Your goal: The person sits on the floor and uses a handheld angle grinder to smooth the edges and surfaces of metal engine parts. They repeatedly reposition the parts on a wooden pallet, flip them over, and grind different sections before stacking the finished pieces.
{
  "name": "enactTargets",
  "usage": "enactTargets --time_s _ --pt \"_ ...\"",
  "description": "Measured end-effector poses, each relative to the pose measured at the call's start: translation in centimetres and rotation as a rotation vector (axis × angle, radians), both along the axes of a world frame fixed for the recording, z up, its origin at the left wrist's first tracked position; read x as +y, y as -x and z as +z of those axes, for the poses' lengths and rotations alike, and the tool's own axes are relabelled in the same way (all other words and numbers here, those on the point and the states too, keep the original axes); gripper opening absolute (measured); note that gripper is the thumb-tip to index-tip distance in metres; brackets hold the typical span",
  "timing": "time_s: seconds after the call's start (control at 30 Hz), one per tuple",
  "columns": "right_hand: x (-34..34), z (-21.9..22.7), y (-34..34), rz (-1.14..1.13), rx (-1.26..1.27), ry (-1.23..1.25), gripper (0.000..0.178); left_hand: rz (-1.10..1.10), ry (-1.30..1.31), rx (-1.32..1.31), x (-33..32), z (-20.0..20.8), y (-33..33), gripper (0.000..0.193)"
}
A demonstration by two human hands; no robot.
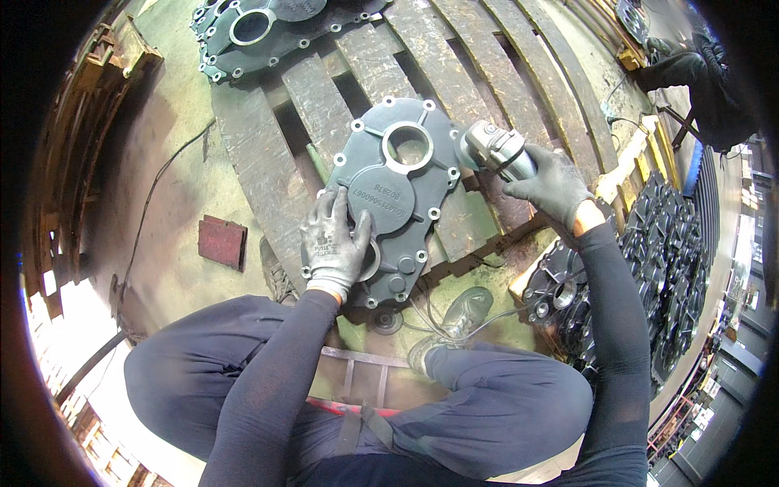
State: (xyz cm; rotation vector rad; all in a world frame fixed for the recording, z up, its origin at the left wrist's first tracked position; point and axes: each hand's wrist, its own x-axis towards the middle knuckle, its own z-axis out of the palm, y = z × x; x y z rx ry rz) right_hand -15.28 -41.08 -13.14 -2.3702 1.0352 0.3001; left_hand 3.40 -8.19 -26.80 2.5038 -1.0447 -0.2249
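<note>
A dark grey cast metal cover [422, 203] with round openings and bright bolt holes along its rim lies on a slatted wooden pallet [381, 77]. My left hand [334, 243], in a grey glove, rests on its lower left part, fingers stretched out and thumb apart, beside the lower opening. In my right hand [556, 185], also gloved, is an angle grinder [505, 154], gripped round its body. The grinder's disc end is at the cover's right rim, near the large upper opening; I cannot tell whether it touches.
More such covers [280, 40] lie on the pallet's far left, and several are stacked [665, 268] at the right. A dark red flat piece [222, 242] is on the floor at left. Cables [166, 166] run across the floor. Another person's dark-clothed leg [682, 73] shows at far right.
</note>
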Motion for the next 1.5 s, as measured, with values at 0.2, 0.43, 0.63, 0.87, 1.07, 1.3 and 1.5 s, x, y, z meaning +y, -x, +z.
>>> enactTargets --time_s 0.2,0.43,0.63,0.87,1.07,1.3,1.5 --pt "0.0 0.1 -1.3 0.026 0.024 -0.01 0.069 0.015 -0.022 0.029 -0.1 0.4 0.1 0.063" --pt "0.2 0.3 -0.7 0.019 0.045 0.044 0.067 0.003 -0.006 0.017 -0.1 0.2 0.1 0.063" --pt "0.9 0.9 -1.4 0.029 0.057 0.079 0.069 -0.001 0.004 -0.01 0.1 -0.2 0.0 0.064" --pt "0.6 0.2 -1.5 0.025 0.088 0.088 0.07 0.016 -0.014 0.027 0.2 -0.3 0.0 0.063" --pt "1.1 0.8 2.7 -0.081 0.068 0.057 0.072 -0.002 0.012 -0.012 0.0 -0.2 0.2 0.063" --pt "3.6 3.9 9.5 -0.268 -0.106 0.007 0.072 0.009 -0.01 -0.018 0.0 -0.1 0.0 0.066" --pt "5.9 11.7 11.7 -0.381 -0.393 -0.086 0.055 -0.218 0.081 -0.181 -0.2 1.7 3.0 0.077"
